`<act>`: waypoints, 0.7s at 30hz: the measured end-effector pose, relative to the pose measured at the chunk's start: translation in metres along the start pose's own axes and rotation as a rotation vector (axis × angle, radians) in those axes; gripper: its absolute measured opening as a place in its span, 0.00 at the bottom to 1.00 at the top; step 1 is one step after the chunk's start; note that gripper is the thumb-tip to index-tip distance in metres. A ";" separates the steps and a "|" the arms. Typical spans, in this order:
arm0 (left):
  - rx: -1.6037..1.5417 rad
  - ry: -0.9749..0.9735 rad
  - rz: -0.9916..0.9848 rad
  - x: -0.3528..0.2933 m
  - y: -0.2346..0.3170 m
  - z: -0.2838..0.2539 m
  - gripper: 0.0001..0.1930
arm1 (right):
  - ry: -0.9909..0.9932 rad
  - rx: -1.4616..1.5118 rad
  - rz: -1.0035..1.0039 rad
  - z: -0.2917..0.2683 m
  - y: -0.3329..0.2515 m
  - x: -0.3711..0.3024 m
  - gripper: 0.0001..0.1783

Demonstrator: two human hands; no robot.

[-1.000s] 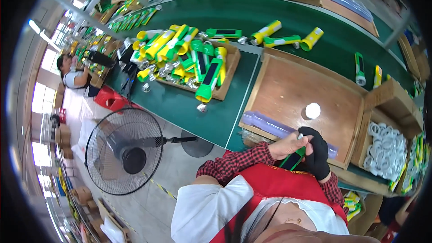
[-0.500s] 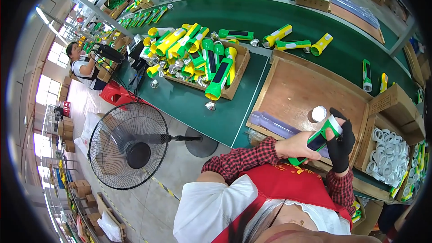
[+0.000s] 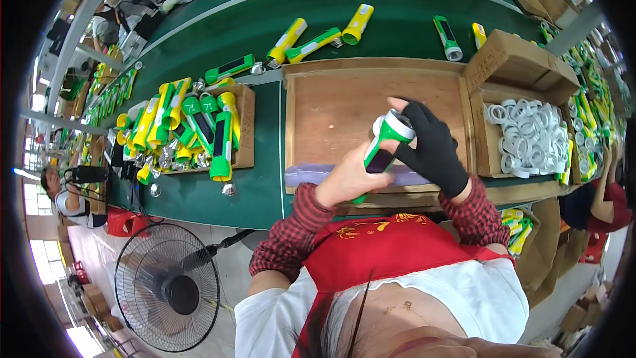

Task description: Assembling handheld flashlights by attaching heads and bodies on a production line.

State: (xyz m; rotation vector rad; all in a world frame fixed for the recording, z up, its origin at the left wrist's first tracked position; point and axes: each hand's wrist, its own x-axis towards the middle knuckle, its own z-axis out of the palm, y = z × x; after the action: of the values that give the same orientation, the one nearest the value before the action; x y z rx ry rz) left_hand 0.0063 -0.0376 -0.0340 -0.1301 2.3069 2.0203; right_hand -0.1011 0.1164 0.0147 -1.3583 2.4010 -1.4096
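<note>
A green flashlight (image 3: 382,150) with a dark panel on its side is held at a tilt over the wooden tray (image 3: 331,103). My bare left hand (image 3: 354,174) is closed round its body. My right hand (image 3: 434,149), in a black fingerless glove, grips its head end, with the thumb on the green part and fingers around the white ring (image 3: 399,121) at the rim. Behind the flashlight a white round part shows, mostly hidden. A rolled purple-blue plastic sheet (image 3: 308,176) lies along the tray's near edge, passing behind my hands.
Left of the tray stands a box (image 3: 246,129) heaped with green and yellow flashlights and silvery reflectors. A cardboard box of white rings (image 3: 530,136) stands right. Several flashlights (image 3: 358,24) lie beyond the tray. A fan (image 3: 169,285) stands at lower left. Other people work nearby.
The view has turned, so the tray and boxes appear further left and more level. Both hands still hold the flashlight; the right fingers have shifted around its white ring.
</note>
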 end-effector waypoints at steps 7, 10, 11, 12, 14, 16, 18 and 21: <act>0.874 0.238 0.030 0.024 -0.012 0.010 0.23 | 0.118 0.075 0.213 0.030 0.038 0.002 0.15; 0.583 0.170 0.257 0.027 -0.012 -0.001 0.26 | 0.032 0.082 0.051 0.011 0.042 0.012 0.17; 0.325 0.071 0.371 0.031 -0.007 -0.011 0.27 | -0.031 0.109 -0.042 -0.005 0.036 0.021 0.19; -0.063 -0.131 0.174 0.029 -0.002 -0.017 0.28 | -0.073 0.215 -0.093 -0.014 0.035 0.021 0.20; -0.530 -0.546 -0.388 0.026 0.022 -0.033 0.28 | -0.146 0.354 -0.148 -0.024 0.034 0.026 0.22; -0.076 -0.321 0.003 0.028 0.015 -0.019 0.27 | -0.115 0.419 -0.064 -0.022 0.033 0.026 0.22; 0.511 0.007 0.225 0.031 0.006 -0.013 0.29 | -0.021 0.402 0.059 -0.016 0.030 0.028 0.22; 0.721 0.152 0.274 0.031 0.013 -0.007 0.29 | -0.002 0.326 0.159 -0.015 0.024 0.027 0.21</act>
State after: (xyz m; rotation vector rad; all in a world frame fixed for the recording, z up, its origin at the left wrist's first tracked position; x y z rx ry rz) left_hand -0.0258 -0.0438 -0.0241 0.0838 3.1239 1.1563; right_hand -0.1398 0.1122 0.0158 -1.0660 2.1019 -1.6596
